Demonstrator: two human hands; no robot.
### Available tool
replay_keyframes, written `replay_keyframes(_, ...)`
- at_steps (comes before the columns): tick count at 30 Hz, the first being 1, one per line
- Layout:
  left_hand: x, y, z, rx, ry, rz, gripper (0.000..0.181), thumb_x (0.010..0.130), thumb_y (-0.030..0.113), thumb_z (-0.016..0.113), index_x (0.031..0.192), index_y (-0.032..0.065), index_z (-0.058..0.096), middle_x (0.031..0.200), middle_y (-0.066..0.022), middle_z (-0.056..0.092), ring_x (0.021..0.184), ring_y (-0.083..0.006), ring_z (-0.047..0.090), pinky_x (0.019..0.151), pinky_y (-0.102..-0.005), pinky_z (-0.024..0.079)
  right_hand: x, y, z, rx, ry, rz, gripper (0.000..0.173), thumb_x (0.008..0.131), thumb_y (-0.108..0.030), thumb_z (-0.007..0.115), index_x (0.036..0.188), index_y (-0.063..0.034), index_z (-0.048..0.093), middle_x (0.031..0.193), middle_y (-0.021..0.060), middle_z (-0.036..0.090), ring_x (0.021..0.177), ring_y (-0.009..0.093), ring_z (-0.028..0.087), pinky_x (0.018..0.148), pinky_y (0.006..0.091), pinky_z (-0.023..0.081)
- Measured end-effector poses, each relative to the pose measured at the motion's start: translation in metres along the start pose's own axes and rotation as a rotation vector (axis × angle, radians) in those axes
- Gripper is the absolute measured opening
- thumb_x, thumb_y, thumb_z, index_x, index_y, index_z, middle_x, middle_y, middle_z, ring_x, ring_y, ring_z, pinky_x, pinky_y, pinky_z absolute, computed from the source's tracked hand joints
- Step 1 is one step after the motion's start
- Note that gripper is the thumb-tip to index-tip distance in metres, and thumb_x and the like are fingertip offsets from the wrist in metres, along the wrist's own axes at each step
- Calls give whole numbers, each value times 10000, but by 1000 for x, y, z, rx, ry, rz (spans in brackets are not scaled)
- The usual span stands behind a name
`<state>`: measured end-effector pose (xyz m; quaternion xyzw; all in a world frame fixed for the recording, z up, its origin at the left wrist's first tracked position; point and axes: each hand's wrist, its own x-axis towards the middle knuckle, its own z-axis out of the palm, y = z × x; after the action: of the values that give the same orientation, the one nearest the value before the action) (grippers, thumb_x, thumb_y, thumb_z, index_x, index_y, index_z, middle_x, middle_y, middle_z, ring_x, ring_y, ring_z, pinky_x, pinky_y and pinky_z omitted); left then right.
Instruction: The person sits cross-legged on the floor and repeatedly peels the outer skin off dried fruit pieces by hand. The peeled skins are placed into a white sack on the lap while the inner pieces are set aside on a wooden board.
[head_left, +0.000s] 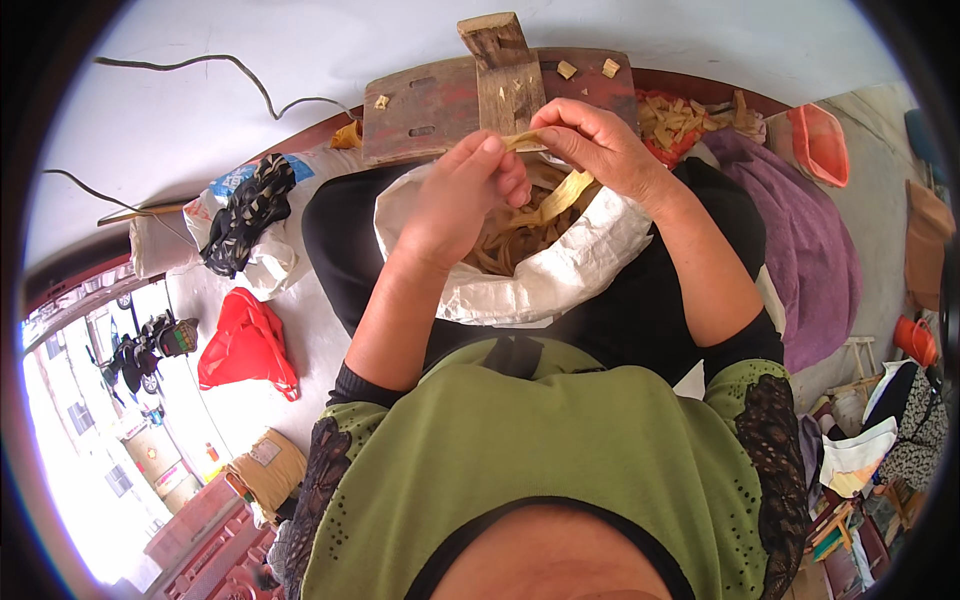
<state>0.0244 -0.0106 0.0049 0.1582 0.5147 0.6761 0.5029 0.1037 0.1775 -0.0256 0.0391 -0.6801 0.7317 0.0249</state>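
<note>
My left hand (469, 187) and my right hand (600, 146) pinch a thin yellowish dried strip (561, 199) between thumbs and fingers. The strip's long end hangs down from near my right hand into a white woven sack (540, 289), whose rim is rolled outward. More brown and yellow strips (499, 251) lie inside the sack, which stands between my knees. Just beyond it is a worn reddish wooden board (431, 109) with a wooden block (499, 45) on it. Small yellow pieces (566, 70) lie on the board.
A red bag of yellowish pieces (671, 124) and a purple cloth (799, 240) are at the right, with an orange-red plastic basket (819, 146) beyond. At the left are a patterned black cloth (251, 214), a red plastic bag (247, 345) and a dark cable (225, 60) along the wall.
</note>
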Motion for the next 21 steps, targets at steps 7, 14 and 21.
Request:
replay_keyframes(7, 1, 30, 20, 730, 83, 499, 103, 902, 178, 556, 924, 81, 583, 1176, -71, 577, 1103, -235, 520, 1049, -409, 302, -4, -2, 4, 57, 3, 181, 401, 971, -427, 438, 942, -69, 616, 650, -35, 459, 562, 37, 392, 488, 211, 322)
replay_keyframes(14, 20, 13, 18, 1527, 104, 582, 121, 739, 80, 657, 853, 117, 640, 1037, -54, 568, 1020, -265, 531, 957, -425, 328, 2, 6, 4, 248, 149, 282, 271, 911, -329, 590, 837, -69, 605, 625, -51, 463, 506, 15, 367, 444, 194, 268)
replay_keyframes(21, 30, -8, 30, 1445, 587, 823, 136, 755, 72, 660, 885, 113, 662, 1029, -47, 590, 916, -169, 565, 829, -305, 419, 6, 18, 2, 867, 185, 263, 182, 870, -266, 644, 865, -95, 582, 667, -67, 484, 522, 9, 378, 450, 178, 260)
